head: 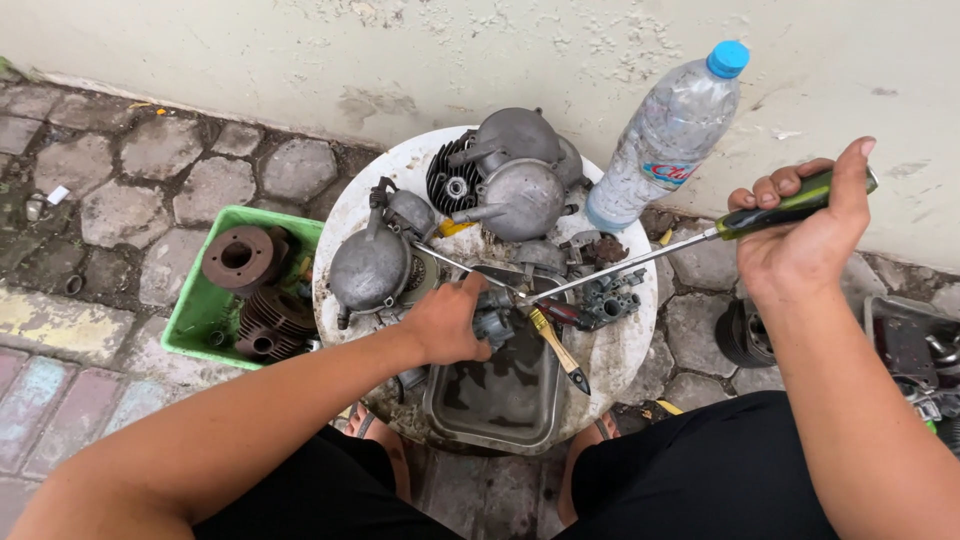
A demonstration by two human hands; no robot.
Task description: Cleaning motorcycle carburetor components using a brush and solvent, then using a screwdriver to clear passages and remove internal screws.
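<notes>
1 screwdriver (700, 238) in right hand's (800, 250) closed grip; left hand (445, 320) pinches 1 carburetor (495, 318).

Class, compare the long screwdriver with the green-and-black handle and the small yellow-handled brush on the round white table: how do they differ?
The long screwdriver with the green-and-black handle is gripped in the right hand and slants above the table; the small yellow-handled brush lies loose, unheld. The screwdriver has a far longer, bare metal shaft; the brush is short with a dark tip. Both point toward the small grey metal part under the left hand.
</notes>
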